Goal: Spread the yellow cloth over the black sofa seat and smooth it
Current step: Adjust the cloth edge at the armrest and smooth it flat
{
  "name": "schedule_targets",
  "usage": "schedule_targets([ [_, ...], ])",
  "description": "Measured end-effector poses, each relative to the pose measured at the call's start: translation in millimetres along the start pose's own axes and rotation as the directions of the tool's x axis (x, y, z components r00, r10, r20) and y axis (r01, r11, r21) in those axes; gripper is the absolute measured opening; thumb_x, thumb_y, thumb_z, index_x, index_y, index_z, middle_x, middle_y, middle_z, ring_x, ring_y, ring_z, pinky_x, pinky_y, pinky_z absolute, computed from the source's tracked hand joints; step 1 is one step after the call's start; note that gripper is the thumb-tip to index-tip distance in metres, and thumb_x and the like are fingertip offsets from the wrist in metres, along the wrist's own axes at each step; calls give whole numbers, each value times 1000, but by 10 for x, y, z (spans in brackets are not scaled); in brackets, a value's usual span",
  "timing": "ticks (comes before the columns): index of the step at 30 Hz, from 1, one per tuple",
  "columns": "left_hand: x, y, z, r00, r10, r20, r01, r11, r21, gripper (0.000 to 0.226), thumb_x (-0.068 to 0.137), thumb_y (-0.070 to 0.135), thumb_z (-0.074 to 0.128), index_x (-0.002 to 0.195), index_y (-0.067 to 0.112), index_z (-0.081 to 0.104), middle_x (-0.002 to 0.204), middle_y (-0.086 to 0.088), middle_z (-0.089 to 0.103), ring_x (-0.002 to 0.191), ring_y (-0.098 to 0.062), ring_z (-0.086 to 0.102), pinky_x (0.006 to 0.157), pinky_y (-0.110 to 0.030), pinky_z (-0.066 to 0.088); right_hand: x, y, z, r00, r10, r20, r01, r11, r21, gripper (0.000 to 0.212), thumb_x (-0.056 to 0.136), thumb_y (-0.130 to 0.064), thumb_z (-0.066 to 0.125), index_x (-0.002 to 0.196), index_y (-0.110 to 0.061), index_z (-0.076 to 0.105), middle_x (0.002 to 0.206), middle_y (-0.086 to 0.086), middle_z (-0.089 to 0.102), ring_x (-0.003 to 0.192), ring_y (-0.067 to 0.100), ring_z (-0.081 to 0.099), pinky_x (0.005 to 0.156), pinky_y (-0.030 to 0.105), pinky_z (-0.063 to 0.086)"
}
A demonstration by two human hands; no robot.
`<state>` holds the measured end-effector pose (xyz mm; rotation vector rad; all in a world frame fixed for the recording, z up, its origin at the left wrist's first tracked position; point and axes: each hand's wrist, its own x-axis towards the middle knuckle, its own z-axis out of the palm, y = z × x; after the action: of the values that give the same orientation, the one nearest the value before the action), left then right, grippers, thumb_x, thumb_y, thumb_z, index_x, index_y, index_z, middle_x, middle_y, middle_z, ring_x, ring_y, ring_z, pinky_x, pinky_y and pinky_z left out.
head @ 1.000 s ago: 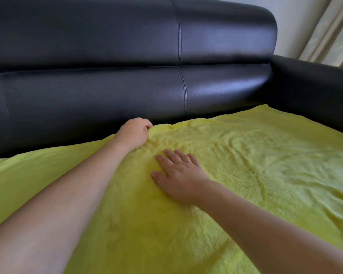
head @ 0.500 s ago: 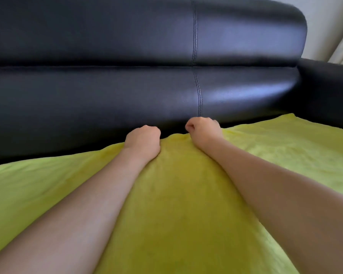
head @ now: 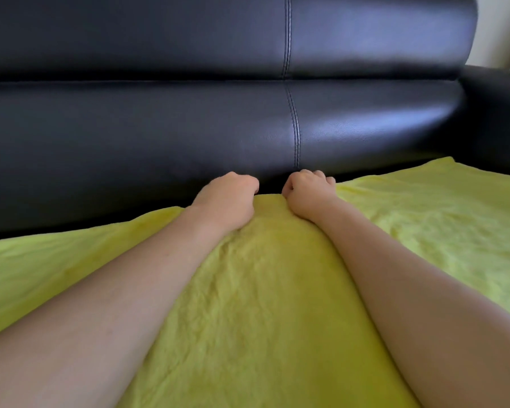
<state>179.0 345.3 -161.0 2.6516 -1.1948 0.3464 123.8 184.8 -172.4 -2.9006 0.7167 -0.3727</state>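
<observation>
1. Yellow cloth (head: 262, 290) lies spread over the black sofa seat, far edge at the crease under the sofa backrest (head: 159, 128); seat itself hidden under the cloth.
2. Left hand (head: 227, 198) at the cloth's far edge, fingers curled, gripping the edge; fingertips hidden behind the knuckles.
3. Right hand (head: 308, 191) just beside it, also curled on the same edge, thumb tucked in.
4. Hands near each other, not touching; small hump of cloth between them.
5. Both forearms rest across the cloth.
6. Cloth shows light wrinkles right of the right arm.
7. Sofa armrest (head: 498, 113) at right, cloth corner near it.
8. Pale wall (head: 489, 30) at top right.
</observation>
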Motion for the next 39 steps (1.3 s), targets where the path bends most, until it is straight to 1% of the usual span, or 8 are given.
schedule_targets([
  [3,33,-50,185,999,-46,-10,45,994,-98,21,88,10,43,93,17,62,88,-5,60,80,-30,58,66,-39,51,-4,-3,8,997,-17,-71,22,996,82,21,95,-16,43,108,-20,58,121,5,54,117,30,44,95,39,32],
  [7,14,29,142,997,49,-54,-44,996,80,21,88,3,40,90,13,58,92,-6,58,84,-29,55,64,-36,41,-13,72,-119,969,35,-245,-29,999,29,22,95,-26,50,114,-17,57,123,8,51,119,32,45,95,41,35],
  [12,-13,71,176,940,271,-208,-267,962,50,33,85,-3,37,96,8,66,95,-8,57,94,-29,50,76,-40,45,-91,349,-194,979,168,-115,-173,985,-30,33,89,-14,46,119,-13,60,125,14,51,118,35,47,97,39,38],
  [17,-84,51,112,984,123,133,-60,914,-401,33,101,27,42,125,29,65,130,10,61,119,-10,54,98,-23,40,-32,405,-107,976,208,59,-213,971,106,32,87,-13,44,110,-13,67,119,10,64,105,32,57,89,33,47],
  [24,-10,161,51,925,176,338,-112,973,-201,40,103,31,33,123,10,60,133,-3,58,126,-20,49,104,-29,36,-61,413,-73,938,261,226,-241,964,-113,58,91,-23,24,148,-21,34,159,8,18,146,30,13,116,55,3],
  [28,114,207,132,971,187,148,-156,968,-197,34,91,11,40,112,17,66,123,1,61,117,-23,56,99,-35,45,-122,492,-221,924,371,-93,-378,924,-65,35,89,-19,40,119,-11,56,130,14,51,121,33,46,99,41,33],
  [31,81,199,175,973,146,179,-73,930,-359,41,99,15,37,131,28,60,139,8,55,129,-14,47,103,-20,32,-66,642,-264,914,395,-91,-389,918,79,6,89,-9,46,92,-10,52,111,17,63,93,34,54,75,32,38],
  [39,66,221,269,980,123,155,-48,909,-414,43,100,12,34,135,25,56,143,9,49,132,-10,41,104,-16,25,181,781,-225,889,458,11,-456,885,97,5,85,-15,53,86,-10,53,83,7,55,81,32,54,73,32,42],
])
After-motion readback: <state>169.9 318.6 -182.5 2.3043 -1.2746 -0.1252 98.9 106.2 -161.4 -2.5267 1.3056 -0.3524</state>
